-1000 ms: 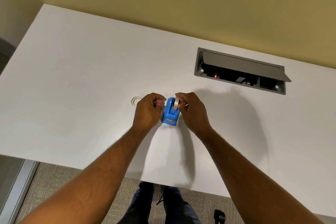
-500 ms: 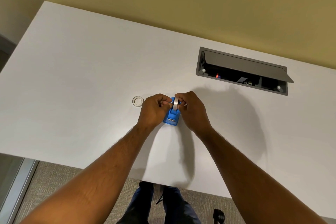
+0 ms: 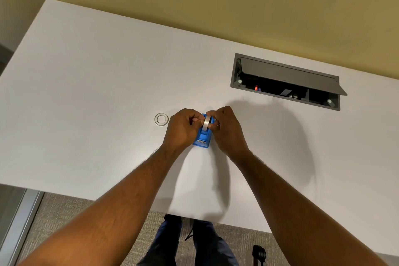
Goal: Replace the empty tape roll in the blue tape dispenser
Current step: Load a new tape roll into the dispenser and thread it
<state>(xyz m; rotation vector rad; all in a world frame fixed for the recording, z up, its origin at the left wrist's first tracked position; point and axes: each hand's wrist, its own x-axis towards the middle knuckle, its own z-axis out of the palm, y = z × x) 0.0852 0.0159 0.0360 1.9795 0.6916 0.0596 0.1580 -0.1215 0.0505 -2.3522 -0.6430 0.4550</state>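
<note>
Both hands down at the blue tape dispenser [image 3: 201,138], sitting on the white counter [image 3: 86,84] near its front edge. Left hand [image 3: 182,129] curled against the dispenser's left side, fingers [image 3: 195,119] pressed onto the tape roll [image 3: 206,122] from that side. Right hand [image 3: 227,129] mirrored on the other side, fingers [image 3: 212,114] pinching the same roll, held on edge above the dispenser's rear cradle. Seated fully or not: cannot tell. Empty clear ring [image 3: 161,119] lying flat just left of the left hand. Open grey cable hatch [image 3: 287,81] well apart, back right.
</note>
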